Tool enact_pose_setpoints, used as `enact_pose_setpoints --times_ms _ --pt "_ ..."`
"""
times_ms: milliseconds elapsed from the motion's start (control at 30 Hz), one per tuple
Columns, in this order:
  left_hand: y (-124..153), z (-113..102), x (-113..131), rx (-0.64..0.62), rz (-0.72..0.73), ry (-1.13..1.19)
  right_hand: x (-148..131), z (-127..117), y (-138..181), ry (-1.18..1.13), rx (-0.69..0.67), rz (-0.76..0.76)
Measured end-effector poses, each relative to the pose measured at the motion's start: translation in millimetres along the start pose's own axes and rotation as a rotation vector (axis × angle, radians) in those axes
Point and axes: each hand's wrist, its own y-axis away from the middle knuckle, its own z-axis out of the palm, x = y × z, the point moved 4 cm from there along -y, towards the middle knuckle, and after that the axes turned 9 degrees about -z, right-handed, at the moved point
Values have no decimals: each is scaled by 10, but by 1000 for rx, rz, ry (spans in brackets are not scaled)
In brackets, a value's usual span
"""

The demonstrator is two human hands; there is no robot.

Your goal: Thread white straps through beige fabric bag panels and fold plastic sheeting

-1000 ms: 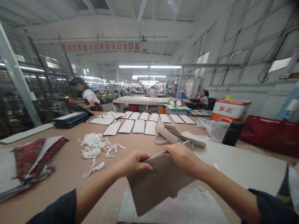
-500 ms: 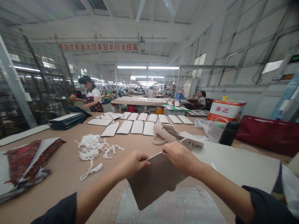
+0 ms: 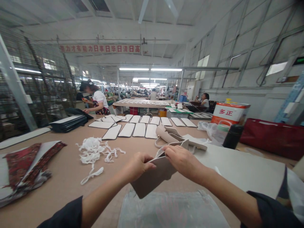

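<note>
A taupe leather-like panel (image 3: pixel 152 177) is held up over the table, tilted, its far edge folded back so that a pale layer shows along the top. My left hand (image 3: pixel 140 166) pinches its upper left edge between thumb and fingers. Farther right along the same edge, my right hand (image 3: pixel 181 158) is closed on the panel, and its fingers hide part of the fold. Just beyond my right hand lies a beige handbag piece with a handle (image 3: pixel 165 134). Below the panel, a translucent sheet (image 3: pixel 171 210) lies on the table.
White strips (image 3: pixel 91 150) lie heaped at left, near patterned fabric pieces (image 3: pixel 23 161). White dark-edged panels (image 3: pixel 139 129) are laid out in rows beyond. At right stand a tin can (image 3: pixel 229 112), a black bottle (image 3: pixel 232 136) and a dark red bag (image 3: pixel 273 136). A co-worker (image 3: pixel 98 99) stands at far left.
The panel has tipped up, so less of its face shows, and its top edge now gapes to show a pale inner layer. The co-worker at left has leaned and turned.
</note>
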Motion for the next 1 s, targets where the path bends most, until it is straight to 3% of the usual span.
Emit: enact_pose_setpoints --times_ms 233,433,800,900,1000 --pt "6 -13 -67 10 -38 25 56 43 15 -71 -44 18" --pt "3 -13 -116 71 -87 -14 26 70 18 -146 -4 9" --pt "26 -49 -203 -66 -166 -2 -66 -7 36 -294 -33 -11" --pt "45 -54 -254 -30 -182 -31 -122 -24 57 -248 4 -50" --pt "33 -40 -311 42 -154 -31 -272 -88 67 -185 25 -197"
